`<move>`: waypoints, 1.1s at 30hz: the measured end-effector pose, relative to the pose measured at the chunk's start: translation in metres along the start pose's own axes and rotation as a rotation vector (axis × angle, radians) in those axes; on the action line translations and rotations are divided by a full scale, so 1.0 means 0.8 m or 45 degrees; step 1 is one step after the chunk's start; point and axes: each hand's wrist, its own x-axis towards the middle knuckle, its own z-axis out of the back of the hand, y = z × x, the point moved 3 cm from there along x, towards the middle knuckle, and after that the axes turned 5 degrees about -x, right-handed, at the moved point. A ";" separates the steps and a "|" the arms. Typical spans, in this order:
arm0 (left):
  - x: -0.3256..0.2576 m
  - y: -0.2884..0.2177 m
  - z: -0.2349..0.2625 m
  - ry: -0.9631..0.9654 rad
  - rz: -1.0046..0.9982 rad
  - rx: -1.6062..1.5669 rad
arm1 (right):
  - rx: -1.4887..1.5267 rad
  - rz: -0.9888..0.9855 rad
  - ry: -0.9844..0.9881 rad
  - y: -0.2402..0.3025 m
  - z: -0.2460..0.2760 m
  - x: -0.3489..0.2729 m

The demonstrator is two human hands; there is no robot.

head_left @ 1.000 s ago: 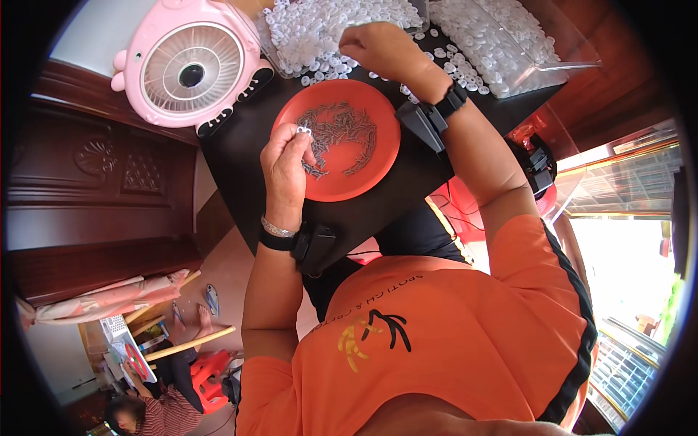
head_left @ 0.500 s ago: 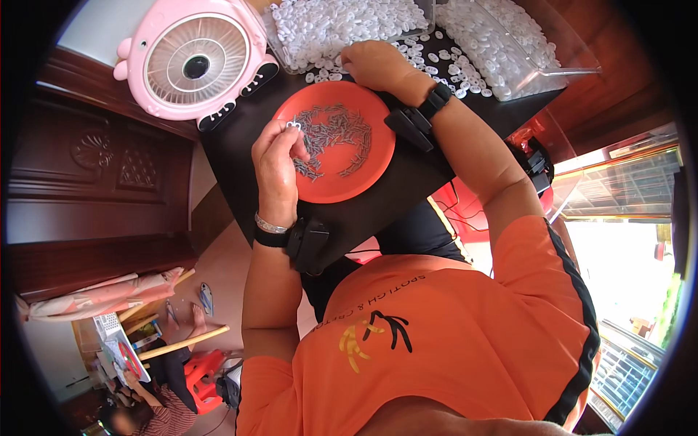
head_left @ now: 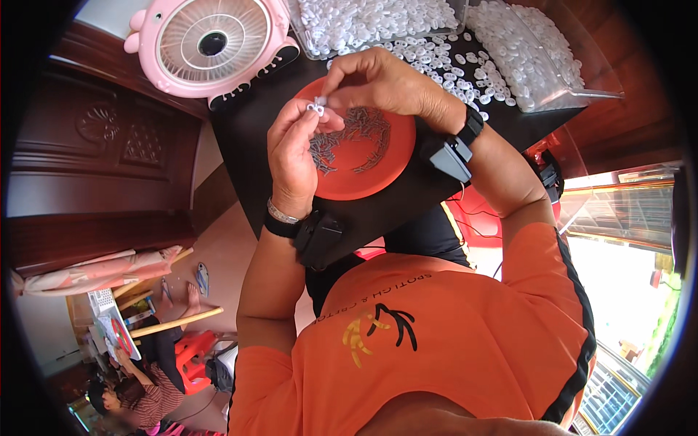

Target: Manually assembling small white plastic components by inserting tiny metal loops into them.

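My left hand [head_left: 294,152] is raised over the left rim of a round orange plate [head_left: 396,156]. Its thumb and fingers pinch a small white plastic piece [head_left: 315,110] with two ring-like holes. From the right, my right hand [head_left: 382,86] reaches across the far part of the plate, its thumb and index fingertips meeting right at that piece. A second whitish bit [head_left: 321,101] shows between those fingertips, too small and blurred to make out fully. On the plate lie many small grey screw-like pins [head_left: 374,138], partly hidden under my hands.
Two clear plastic boxes full of white oval pieces stand at the back, one in the middle [head_left: 378,22] and one at right [head_left: 534,54]. Loose white pieces [head_left: 436,58] lie between them. A pink fan [head_left: 213,43] stands at far left. Another person [head_left: 145,389] sits at lower left.
My right hand has come from the loose white pieces at the back to my left hand, its fingertips now at the white piece. The view has shifted slightly.
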 end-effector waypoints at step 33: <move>-0.007 0.002 -0.003 -0.163 0.040 0.202 | 0.268 -0.112 -0.161 -0.011 -0.008 0.000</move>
